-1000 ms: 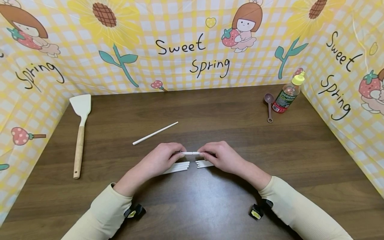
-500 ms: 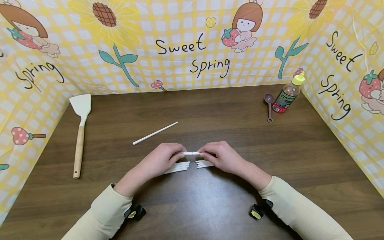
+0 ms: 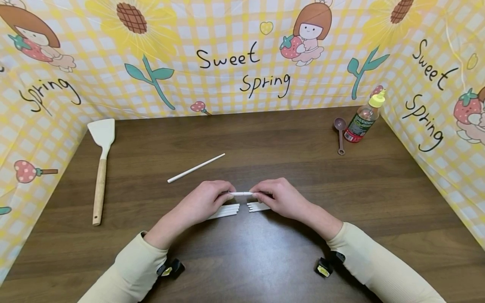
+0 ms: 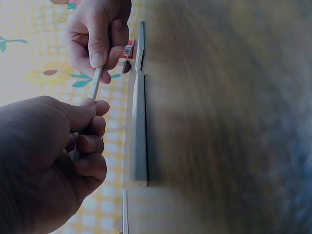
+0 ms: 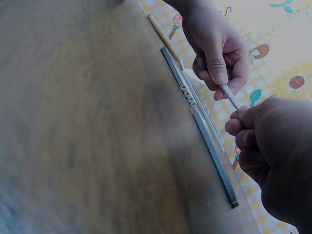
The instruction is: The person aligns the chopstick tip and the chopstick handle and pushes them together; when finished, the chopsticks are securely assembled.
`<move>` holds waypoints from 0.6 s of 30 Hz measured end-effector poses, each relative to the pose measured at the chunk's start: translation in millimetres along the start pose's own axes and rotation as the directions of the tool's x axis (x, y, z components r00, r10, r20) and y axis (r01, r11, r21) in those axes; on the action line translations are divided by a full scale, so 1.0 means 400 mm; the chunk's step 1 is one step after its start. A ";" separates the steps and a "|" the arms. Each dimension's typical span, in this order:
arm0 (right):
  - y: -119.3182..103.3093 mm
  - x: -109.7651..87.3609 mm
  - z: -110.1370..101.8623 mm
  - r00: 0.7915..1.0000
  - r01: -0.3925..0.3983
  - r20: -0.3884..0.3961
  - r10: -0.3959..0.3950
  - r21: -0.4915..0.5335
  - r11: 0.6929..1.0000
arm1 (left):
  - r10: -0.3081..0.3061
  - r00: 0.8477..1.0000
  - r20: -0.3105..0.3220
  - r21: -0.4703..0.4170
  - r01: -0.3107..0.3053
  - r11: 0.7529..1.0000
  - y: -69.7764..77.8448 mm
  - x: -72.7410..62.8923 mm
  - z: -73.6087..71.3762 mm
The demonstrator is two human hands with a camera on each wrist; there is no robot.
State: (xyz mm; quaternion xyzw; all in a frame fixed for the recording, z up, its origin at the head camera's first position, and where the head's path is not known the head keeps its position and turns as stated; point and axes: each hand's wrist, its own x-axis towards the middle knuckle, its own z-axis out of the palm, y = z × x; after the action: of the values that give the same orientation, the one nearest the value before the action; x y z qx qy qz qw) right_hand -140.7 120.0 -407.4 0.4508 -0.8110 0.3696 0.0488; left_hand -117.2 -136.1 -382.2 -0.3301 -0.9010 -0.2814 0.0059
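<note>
Between both hands, in the head view, runs a thin white stick [image 3: 242, 194] with a fine line across its middle; I cannot tell whether it is one piece or two meeting end to end. My left hand [image 3: 206, 200] pinches its left part between thumb and fingers. On the opposite side my right hand [image 3: 282, 198] pinches the right part; the fingers cover both outer ends. The left wrist view shows the stick [image 4: 95, 84] raised off the table. Below the hands lie two rows of white sticks, a left row [image 3: 225, 211] and a right row [image 3: 258, 207], partly hidden, with a gap between.
Behind the left hand a single white stick [image 3: 196, 168] lies slanted on the brown table [image 3: 242, 261]. A spatula [image 3: 99, 189] with a wooden handle rests at the left. At the back right are a brown measuring spoon [image 3: 339, 124] and a yellow-capped bottle [image 3: 360, 122]. Patterned cloth surrounds the table.
</note>
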 end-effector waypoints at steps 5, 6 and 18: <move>0.000 0.000 0.000 1.000 0.001 0.000 -0.001 0.005 1.000 | -0.003 1.000 0.005 0.004 0.003 1.000 -0.001 0.000 0.000; 0.000 0.000 0.000 1.000 0.002 -0.001 -0.002 0.006 1.000 | -0.002 1.000 0.004 0.005 0.002 1.000 -0.001 0.000 0.000; 0.002 -0.001 0.001 1.000 0.002 -0.003 -0.002 0.012 1.000 | 0.005 1.000 -0.008 0.000 -0.005 1.000 0.002 0.000 0.002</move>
State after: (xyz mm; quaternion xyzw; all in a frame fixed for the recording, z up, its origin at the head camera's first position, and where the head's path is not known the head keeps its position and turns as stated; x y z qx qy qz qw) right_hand -140.9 120.1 -408.2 0.4513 -0.8083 0.3752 0.0475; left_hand -116.6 -135.3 -382.3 -0.3313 -0.9000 -0.2829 0.0103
